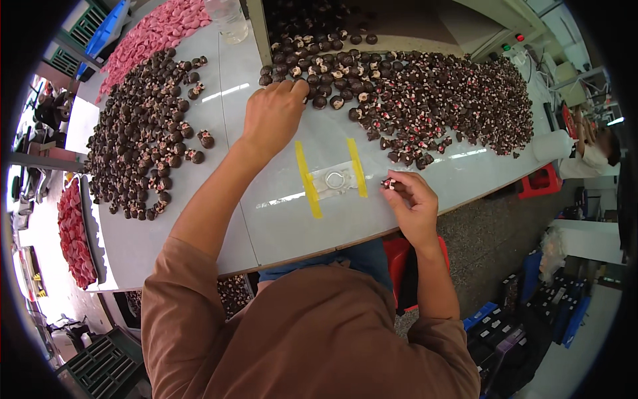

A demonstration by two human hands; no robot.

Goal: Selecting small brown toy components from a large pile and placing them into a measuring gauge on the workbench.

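My left hand (274,114) reaches to the near edge of a heap of dark brown round pieces (342,72). Its fingers are curled closed, and the fingertips and whatever they hold are hidden from view. Over the table's near side, my right hand (415,207) pinches a small dark piece with pale and pink bits (389,183) between thumb and fingers. Between the hands a small round ring fixture (335,178) sits on a clear strip, held to the table by two yellow tape strips (308,179).
To the right spreads a heap of smaller dark pieces with white and pink bits (458,93). A pile of dark balls (136,133) covers the left side. Pink pieces (156,30) and a clear plastic cup (229,23) are behind. A red stool (397,266) stands below the table edge.
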